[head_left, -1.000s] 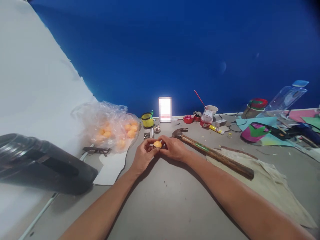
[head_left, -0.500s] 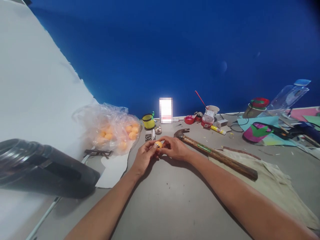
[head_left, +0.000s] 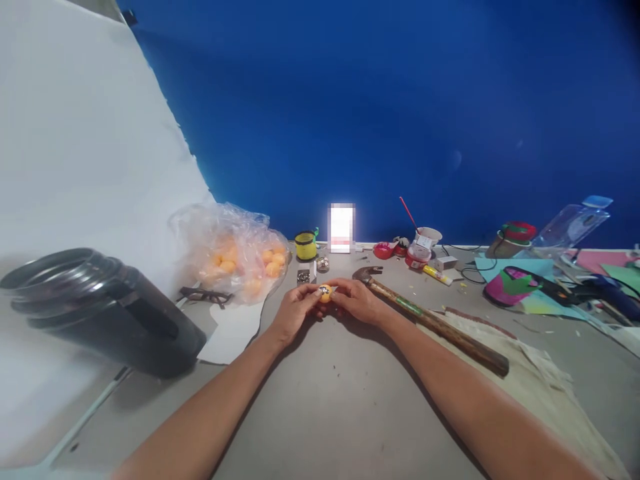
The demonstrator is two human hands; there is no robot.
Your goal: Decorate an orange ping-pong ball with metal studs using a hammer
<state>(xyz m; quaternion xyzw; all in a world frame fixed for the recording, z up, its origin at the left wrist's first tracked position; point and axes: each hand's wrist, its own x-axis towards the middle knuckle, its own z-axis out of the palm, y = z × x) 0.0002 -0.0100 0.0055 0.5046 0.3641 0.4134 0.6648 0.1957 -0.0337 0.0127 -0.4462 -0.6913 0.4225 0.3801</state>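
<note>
Both hands meet mid-tabletop (head_left: 330,407). Left hand (head_left: 295,312) and right hand (head_left: 357,303) are each closed by the fingertips on one small orange ball (head_left: 325,292), pinched from both sides just above the surface. There's a small pale bit at the ball's right side under the right fingertips, too small to tell what. The hammer (head_left: 430,320) has its head just beside the right hand at 1 o'clock, handle running off to 4 o'clock onto a cloth (head_left: 540,380). A plastic bag (head_left: 235,253) of more orange balls sits at 10 o'clock, with glasses (head_left: 205,295) at 9 o'clock and a black container (head_left: 100,310) on its side farther out that way. Risks as I read them: the ball looks light, round and smooth, so an off-centre pinch could squirt it out toward the yellow cup (head_left: 305,245) and the clutter at 12 o'clock. Too hard a squeeze could dent a thin shell. The right wrist is near the hammer head, so a careless shift could knock it.
</note>
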